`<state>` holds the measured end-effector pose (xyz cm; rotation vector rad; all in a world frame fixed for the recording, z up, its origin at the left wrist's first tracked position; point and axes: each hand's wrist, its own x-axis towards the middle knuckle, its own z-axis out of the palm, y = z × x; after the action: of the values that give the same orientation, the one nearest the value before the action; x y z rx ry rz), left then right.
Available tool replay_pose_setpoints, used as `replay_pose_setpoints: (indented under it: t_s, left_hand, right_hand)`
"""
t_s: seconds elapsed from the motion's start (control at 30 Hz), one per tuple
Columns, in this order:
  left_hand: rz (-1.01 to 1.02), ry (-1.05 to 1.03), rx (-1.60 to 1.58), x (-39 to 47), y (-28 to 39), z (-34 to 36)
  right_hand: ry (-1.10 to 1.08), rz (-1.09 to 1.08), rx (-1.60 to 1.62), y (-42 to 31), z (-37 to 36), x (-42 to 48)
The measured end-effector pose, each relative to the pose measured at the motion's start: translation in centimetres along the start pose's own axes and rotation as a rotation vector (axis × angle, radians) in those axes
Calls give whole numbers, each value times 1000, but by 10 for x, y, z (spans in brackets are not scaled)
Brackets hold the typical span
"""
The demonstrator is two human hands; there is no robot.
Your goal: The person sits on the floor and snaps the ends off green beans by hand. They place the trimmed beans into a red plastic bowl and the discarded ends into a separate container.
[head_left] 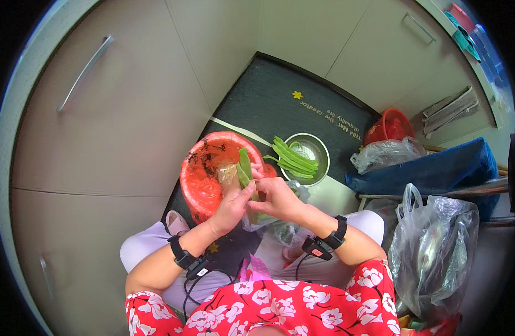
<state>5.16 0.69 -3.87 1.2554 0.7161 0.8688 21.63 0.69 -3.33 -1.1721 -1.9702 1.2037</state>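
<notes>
My left hand (233,204) grips flat green bean pods (244,168) that stick up past the thumb. Thumb and fingertips of my right hand (281,199) pinch at the pods beside it; what exactly lies between them is hidden. Behind the left hand stands a bin lined with a red plastic bag (202,185), a crumpled clear wrapper inside. Farther right, a round metal colander (323,157) holds several long green bean pods (295,159), some jutting over its rim. Below my hands, a clear plastic bag (284,231) with green contents sits between my legs.
Cabinet doors (114,138) form a corner around the dark floor mat (261,96), which bears writing. To the right are a red basket (389,126), a blue fabric bin (425,168) and a hanging clear plastic bag (436,252). Black cables (190,294) run from my wrist straps.
</notes>
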Motion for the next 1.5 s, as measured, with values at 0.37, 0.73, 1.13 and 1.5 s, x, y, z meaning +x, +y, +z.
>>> replay_pose_setpoints:
  t_s: [0.37,0.73,1.13,1.5]
  left_hand:
    - [-545,-203,-26,8,-35,8]
    - [-590,-145,194,14,-47,0]
    - [-543,-133,235,10,-50,-9]
    - [-511,-114,225,6,-42,-9]
  right_hand:
    - [266,346,-440,118,-81,-5]
    - [107,519,-621,254,-51,-27]
    - [379,504,-426,294,-31,-38]
    - [-606,598,692,160,-36,0]
